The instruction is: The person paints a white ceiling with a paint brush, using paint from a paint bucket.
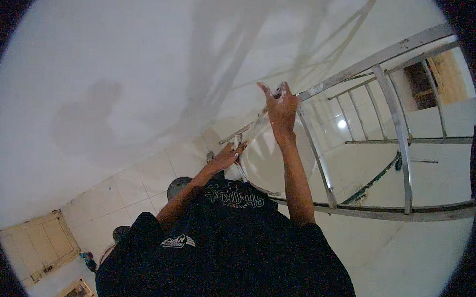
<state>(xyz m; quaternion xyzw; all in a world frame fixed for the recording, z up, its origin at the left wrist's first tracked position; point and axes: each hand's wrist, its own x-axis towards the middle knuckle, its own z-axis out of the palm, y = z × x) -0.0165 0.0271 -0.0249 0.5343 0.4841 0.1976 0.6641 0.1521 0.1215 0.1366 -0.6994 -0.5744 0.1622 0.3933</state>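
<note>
A round, pale bucket (275, 158) with a thin curved wire handle sits between my arms, against the metal ladder (364, 61). At its left rim my left hand (228, 156) has its fingers closed around a narrow pale piece, whose kind I cannot make out. Higher up, by the ladder's rail, my right hand (283, 105) shows its back, with the thumb sticking out and the other fingers curled. White paste coats those fingertips. Something small and dark shows between thumb and fingers, too small to name.
A white wall (130, 64) with shadows fills the upper left. The ladder's rungs stretch to the right above a tiled floor. A wooden door (40, 241) stands at the lower left. A dark green strip (372, 183) shows beyond the rungs.
</note>
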